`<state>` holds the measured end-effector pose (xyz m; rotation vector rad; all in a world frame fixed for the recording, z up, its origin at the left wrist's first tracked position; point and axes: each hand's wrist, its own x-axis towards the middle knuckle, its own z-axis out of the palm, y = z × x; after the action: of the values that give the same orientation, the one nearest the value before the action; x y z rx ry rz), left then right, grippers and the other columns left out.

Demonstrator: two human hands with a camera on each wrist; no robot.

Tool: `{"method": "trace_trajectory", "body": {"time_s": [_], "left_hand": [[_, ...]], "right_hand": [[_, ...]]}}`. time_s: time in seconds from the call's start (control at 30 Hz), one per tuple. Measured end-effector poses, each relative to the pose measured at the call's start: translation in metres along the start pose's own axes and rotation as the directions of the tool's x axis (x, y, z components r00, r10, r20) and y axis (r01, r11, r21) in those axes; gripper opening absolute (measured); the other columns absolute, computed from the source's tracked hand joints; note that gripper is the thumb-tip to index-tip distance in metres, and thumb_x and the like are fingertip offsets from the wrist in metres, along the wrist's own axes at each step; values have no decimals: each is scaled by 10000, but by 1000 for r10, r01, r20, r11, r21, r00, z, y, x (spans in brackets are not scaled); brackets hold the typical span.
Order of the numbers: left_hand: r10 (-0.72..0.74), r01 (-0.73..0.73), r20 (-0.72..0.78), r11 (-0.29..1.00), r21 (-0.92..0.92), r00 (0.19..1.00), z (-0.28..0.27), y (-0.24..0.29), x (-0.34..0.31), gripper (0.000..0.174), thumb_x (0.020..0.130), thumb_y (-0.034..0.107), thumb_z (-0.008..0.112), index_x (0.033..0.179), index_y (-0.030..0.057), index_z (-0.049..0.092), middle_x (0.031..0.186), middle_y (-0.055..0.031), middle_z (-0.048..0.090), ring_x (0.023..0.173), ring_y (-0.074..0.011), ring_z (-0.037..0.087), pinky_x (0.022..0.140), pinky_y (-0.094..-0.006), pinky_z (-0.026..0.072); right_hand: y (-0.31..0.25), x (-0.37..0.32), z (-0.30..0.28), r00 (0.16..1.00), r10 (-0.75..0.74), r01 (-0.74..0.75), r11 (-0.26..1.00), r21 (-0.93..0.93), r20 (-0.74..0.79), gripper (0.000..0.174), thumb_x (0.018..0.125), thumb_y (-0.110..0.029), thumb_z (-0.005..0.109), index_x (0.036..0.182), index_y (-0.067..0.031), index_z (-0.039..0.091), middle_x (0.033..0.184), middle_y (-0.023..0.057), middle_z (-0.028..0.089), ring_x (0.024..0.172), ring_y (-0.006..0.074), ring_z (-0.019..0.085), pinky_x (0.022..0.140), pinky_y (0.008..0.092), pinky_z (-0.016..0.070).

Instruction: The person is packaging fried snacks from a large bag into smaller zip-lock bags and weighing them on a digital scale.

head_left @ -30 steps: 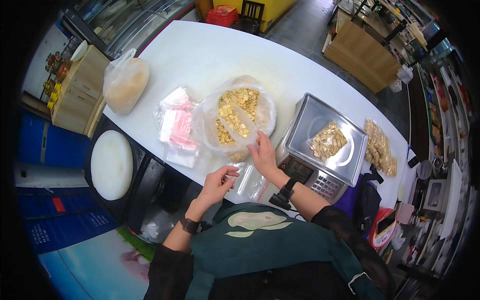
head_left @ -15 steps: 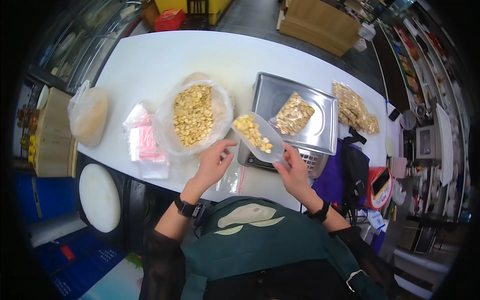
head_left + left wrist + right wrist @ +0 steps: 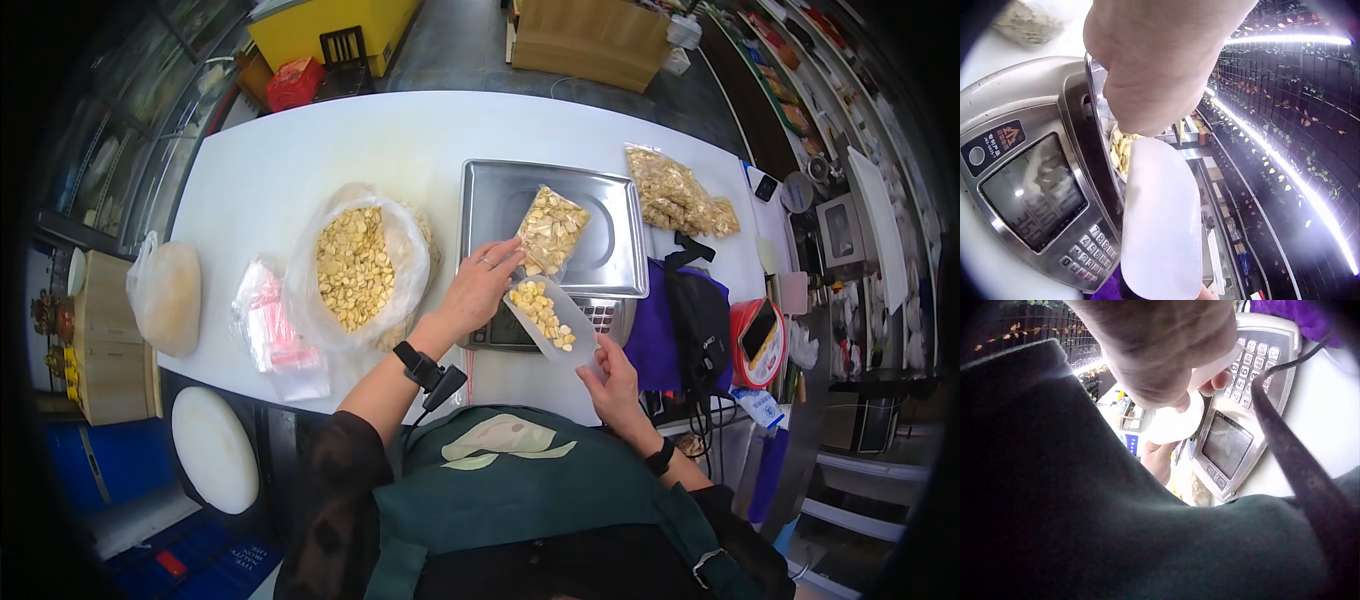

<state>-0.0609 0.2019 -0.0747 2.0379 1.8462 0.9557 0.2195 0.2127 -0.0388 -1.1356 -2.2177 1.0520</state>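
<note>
A translucent plastic scoop (image 3: 582, 326) with pale yellow slices (image 3: 541, 314) in it is held by my right hand (image 3: 614, 388), thumb and fingers on its near end. It hangs over the front of the silver scale (image 3: 615, 270). On the scale's pan lies a clear plastic bag (image 3: 556, 226) of similar slices. My left hand (image 3: 482, 286) reaches across the pan's left side, fairly straight fingertips right at the bag's lower left edge. In the left wrist view, the scoop (image 3: 1163, 212) is just below the left hand, beside the keypad.
A large open bag (image 3: 405, 255) of slices stands left of the scale, with flat clear bags (image 3: 285, 340) beside it. Filled bags (image 3: 675, 195) lie beyond the scale's right side. A tied plastic bag (image 3: 168, 295) sits at the far left, a purple and black bag (image 3: 690, 320) at the right.
The scoop of slices came out of the large bag and moved right, over the scale's front. My left hand moved from beside the large bag to the bag on the pan. The head view shifted.
</note>
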Motion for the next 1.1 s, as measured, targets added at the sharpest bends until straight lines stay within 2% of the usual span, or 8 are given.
{"method": "trace_trajectory", "body": {"time_s": [0.07,0.3,0.4,0.5,0.6,0.67,0.83,1.1], "left_hand": [[15,-20,-48,994,-109,999,1,-1,6,483,794,-53,540,1269,28,507,1337,-130,471,1180,-350,454,1001,-408,389],[89,-92,-21,982,-166,996,3,15,6,502,805,-82,516,1296,12,479,1308,-162,476,1162,-349,464,964,-382,416],[67,-83,-67,960,-266,995,6,35,9,517,806,-90,519,1311,10,465,1301,-178,458,1152,-351,468,945,-377,426],[-36,16,-54,947,-322,998,6,52,15,520,816,-78,534,1323,5,451,1305,-171,426,1144,-326,472,927,-357,443],[-103,77,-30,883,-464,994,7,63,23,530,830,-53,548,1343,14,433,1323,-150,390,1130,-286,477,917,-333,455],[-148,144,37,829,-540,988,2,72,29,559,830,-33,569,1364,24,414,1340,-136,354,1125,-253,469,905,-318,467],[-118,94,-4,818,-567,993,10,68,33,640,814,-4,606,1405,46,364,1371,-134,314,1155,-247,442,912,-331,471],[-184,173,50,753,-634,982,4,64,34,704,815,33,625,1443,90,313,1412,-127,249,1250,-254,379,959,-332,446]], "right_hand": [[5,0,3,999,37,-37,998,46,4,524,759,-48,697,1236,-5,485,816,98,514,721,214,520,650,318,438],[-5,9,-5,988,61,-54,997,52,-145,512,752,-40,694,1222,-6,493,822,108,514,705,232,518,644,331,437],[-17,20,-28,990,45,-56,995,-78,-130,506,746,-30,690,1213,-1,495,844,130,524,723,271,541,645,359,445],[-27,39,-60,991,-66,33,961,-274,-113,483,744,-43,688,1190,-2,507,862,155,526,748,326,573,644,398,465],[-51,60,-91,995,-97,63,833,-550,-33,423,746,-93,680,1119,9,509,900,167,527,754,373,609,619,447,495],[-71,73,-102,997,-82,73,785,-615,13,394,750,-94,674,1092,10,508,910,162,531,752,365,614,619,445,499],[-98,91,-99,974,-149,228,597,-769,173,337,713,-44,633,1017,27,506,909,129,542,748,275,633,601,375,524],[-104,88,-100,947,-237,312,534,-786,215,423,689,-24,612,1091,55,505,888,110,537,721,213,623,549,311,514]]}}
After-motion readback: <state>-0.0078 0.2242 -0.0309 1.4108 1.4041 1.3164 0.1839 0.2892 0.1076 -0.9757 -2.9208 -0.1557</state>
